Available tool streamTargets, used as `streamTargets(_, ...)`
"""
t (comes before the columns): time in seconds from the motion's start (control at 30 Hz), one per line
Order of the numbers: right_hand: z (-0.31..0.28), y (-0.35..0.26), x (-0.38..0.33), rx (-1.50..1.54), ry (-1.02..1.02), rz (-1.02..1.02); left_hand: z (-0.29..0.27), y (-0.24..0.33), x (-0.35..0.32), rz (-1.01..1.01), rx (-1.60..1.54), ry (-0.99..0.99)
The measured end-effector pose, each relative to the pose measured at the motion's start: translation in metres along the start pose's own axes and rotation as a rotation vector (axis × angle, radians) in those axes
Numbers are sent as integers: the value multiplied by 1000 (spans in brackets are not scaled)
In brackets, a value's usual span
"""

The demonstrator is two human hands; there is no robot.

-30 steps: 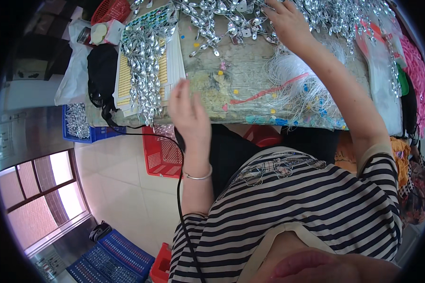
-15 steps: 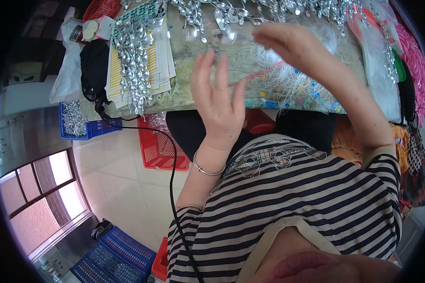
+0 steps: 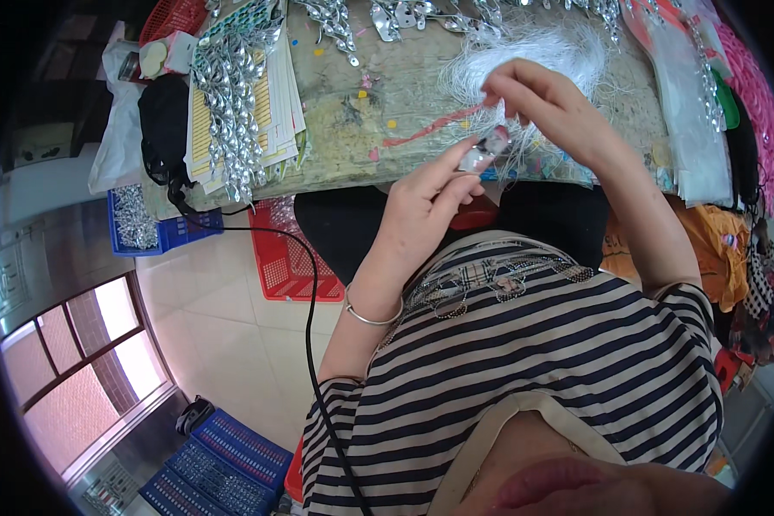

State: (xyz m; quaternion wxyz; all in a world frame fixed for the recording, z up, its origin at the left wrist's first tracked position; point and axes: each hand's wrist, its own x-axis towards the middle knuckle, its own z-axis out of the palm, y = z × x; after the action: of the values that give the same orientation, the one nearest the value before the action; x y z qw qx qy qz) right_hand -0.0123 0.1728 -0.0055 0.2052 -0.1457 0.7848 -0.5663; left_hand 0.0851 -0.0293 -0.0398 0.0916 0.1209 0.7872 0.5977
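My left hand is above the table's near edge, with its fingers closed on a small clear, shiny piece that has dark and pinkish patches; its kind I cannot make out. Farther right, my right hand has thumb and fingers pinched together at the end of a thin red strand, which trails left across the table. Under and behind my right hand spreads a loose heap of white threads. Strings of silvery leaf-shaped beads lie along the far side.
Silvery bead strings drape over printed sheets at left, beside a black bag. Clear plastic bags and pink strands are at right. A black cable runs down past my left arm. Red basket sits below the table.
My left hand has come from spread fingers over the table to a closed grip on the clear, shiny piece, lower and farther right. My right hand has moved slightly nearer and right, now pinched.
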Motion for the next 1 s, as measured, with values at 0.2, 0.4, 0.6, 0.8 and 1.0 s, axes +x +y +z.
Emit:
streamTargets(0.2,12,64,65,-639,278,-461,-6,-1,-13,-302,-428,120)
streamTargets(0.4,13,84,76,-593,269,-312,-12,-14,-25,-402,-487,129)
streamTargets(0.6,-9,54,49,-314,277,-231,-13,-22,-30,-447,-546,182)
streamTargets(0.8,-22,24,20,23,366,-56,-12,-21,-26,-414,-572,173)
streamTargets(1.0,-34,38,5,6,350,-178,-8,-15,-20,-418,-507,139)
